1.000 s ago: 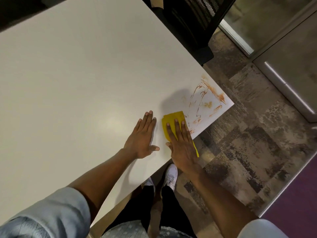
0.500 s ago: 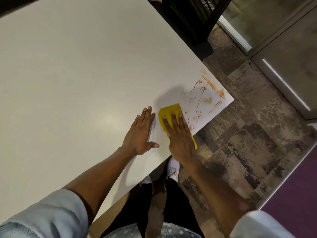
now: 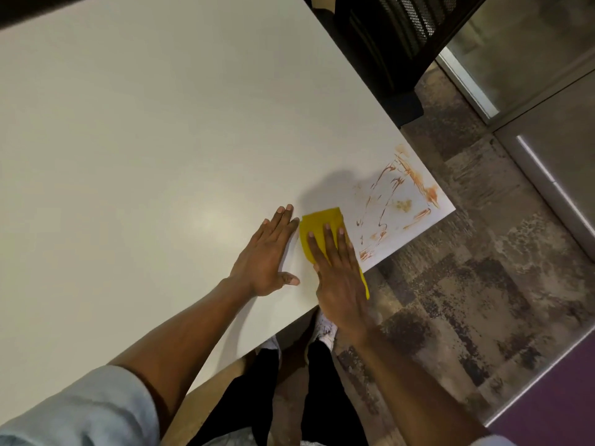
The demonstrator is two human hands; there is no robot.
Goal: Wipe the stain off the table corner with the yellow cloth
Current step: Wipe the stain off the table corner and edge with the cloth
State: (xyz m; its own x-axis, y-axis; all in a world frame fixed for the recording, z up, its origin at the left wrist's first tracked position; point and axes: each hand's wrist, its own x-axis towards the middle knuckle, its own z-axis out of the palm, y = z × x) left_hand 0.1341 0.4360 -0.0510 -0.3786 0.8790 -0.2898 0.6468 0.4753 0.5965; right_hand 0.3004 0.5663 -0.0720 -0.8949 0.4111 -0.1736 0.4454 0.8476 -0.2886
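Cloth: (image 3: 322,225) yellow, folded flat on the bench near its front edge, just left of the stain; one corner hangs past the edge under the right wrist.
Right hand: (image 3: 338,278) palm down on the cloth, fingers (image 3: 327,238) straight and spread forward — no closed grip, just flat pressure pinning the cloth so it can slide as a pad.
Left hand: (image 3: 269,255) flat on the bare bench, fingertips just beside the cloth's left edge; released, holding nothing. It looks placed to brace the body as the person leans toward the corner.
Stain: (image 3: 397,201) orange-brown streaks and a small yellowish blot, covering the bench corner up to both edges; apart from the cloth's front edge, with its nearest smears just beside the right hand.
Progress: by the look of it the streaks are smeared but largely in place — most of the wiping is left.
Bench: (image 3: 145,140) white, smooth, slightly glossy, with a soft light reflection left of the hands; a slick top should let the cloth glide.
Room: patchy brown-grey carpet tiles (image 3: 467,300), a purple strip at the lower right, a dark mesh chair (image 3: 396,33) behind the bench, a metal-framed glass panel beyond.
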